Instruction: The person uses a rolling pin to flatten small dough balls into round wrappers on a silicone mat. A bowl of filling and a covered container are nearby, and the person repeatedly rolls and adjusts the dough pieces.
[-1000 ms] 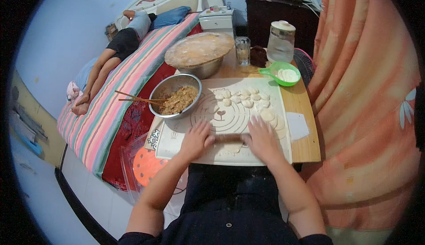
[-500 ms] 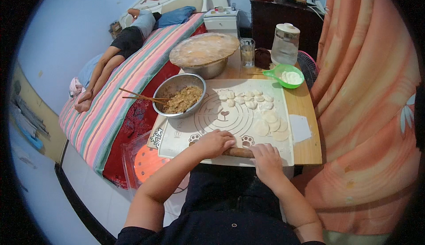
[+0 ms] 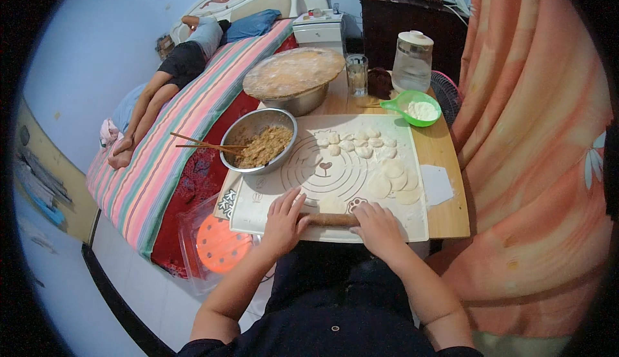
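A brown wooden rolling pin [image 3: 329, 220] lies crosswise at the near edge of the pale dough mat [image 3: 258, 215]. My left hand [image 3: 284, 225] holds its left end, with fingers over the top, and my right hand [image 3: 379, 228] grips the right end. Just beyond the pin, a flat round of dough [image 3: 332, 203] lies on the mat. To the right are several overlapping dough wrappers [image 3: 406, 196]. Behind them sit several small dough pieces [image 3: 364, 153]. At the mat's left stands a steel bowl [image 3: 288, 144] of brownish filling [image 3: 265, 147], with chopsticks [image 3: 206, 144] in it.
A floured round board [image 3: 293, 73] covers a metal basin at the back. Beside it stand a glass [image 3: 356, 77], a water jug [image 3: 412, 64] and a green scoop [image 3: 406, 102] of flour. A white scraper [image 3: 437, 185] lies right. Left, a person [image 3: 184, 64] lies on the striped bed.
My left hand has drawn back from across the pin to its left end, baring the dough round behind it. My right hand stays at the right end, shifted slightly left.
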A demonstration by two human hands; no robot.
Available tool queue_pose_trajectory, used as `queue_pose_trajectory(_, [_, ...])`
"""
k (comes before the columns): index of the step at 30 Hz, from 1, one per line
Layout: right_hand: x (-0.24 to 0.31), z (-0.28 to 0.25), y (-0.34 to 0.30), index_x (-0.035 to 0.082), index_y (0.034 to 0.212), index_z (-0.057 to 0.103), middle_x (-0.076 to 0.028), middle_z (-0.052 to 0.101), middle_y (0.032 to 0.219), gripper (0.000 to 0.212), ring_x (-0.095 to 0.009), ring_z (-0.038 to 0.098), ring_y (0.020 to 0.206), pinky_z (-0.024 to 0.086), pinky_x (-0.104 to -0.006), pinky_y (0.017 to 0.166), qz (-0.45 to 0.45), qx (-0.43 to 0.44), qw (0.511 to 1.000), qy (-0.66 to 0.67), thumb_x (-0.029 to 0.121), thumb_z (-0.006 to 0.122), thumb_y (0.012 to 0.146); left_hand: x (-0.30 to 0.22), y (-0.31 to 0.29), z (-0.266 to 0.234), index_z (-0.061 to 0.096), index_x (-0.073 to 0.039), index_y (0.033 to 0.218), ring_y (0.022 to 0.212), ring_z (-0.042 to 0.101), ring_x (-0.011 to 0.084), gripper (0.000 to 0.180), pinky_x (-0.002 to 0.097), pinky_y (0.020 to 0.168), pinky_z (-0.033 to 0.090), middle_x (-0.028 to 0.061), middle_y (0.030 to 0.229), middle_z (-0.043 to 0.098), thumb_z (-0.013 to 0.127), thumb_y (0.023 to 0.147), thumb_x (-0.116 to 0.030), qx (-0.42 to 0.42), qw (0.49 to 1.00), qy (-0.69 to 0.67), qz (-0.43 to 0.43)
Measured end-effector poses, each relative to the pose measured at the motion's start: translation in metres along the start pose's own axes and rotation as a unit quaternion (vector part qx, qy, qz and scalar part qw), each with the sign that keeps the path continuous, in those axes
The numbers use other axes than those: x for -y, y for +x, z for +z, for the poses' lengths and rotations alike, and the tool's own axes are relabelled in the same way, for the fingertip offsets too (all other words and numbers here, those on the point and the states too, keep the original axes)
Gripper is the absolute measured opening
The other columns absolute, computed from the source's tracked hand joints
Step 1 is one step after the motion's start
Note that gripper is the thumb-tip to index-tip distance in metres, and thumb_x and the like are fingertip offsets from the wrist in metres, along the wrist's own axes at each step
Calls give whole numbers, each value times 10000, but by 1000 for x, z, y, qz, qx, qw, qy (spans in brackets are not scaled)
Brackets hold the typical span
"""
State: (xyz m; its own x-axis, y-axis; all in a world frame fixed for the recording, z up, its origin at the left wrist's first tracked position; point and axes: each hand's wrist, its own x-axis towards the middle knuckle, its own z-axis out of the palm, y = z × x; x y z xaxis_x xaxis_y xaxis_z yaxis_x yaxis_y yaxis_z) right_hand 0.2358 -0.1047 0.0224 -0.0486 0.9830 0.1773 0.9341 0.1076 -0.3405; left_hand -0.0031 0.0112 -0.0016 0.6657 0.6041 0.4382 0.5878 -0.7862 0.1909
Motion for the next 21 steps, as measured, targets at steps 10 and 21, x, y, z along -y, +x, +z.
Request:
queue_pose_trajectory(10, [-54, -22, -37, 4, 1151, 574, -159, 580, 1178, 370, -360, 552, 1113, 437, -438, 937, 222, -213, 943, 126, 176, 700, 849, -33, 1, 23, 321, -34, 1493, 1450, 283, 329, 687, 522, 1170, 229, 187, 1563, 292, 543, 956, -401, 170, 985, 1, 26])
queue_pose_trajectory(21, [-77, 8, -22, -52, 1184, 529, -193, 572, 1133, 386, -370, 568, 1054, 451, -424, 927, 239, -348, 873, 244, 192, 657, 913, -30, 147, 93, 368, -33, 1462, 1435, 323, 305, 640, 521, 1176, 216, 168, 1542, 348, 512, 960, -404, 98, 995, 27, -19])
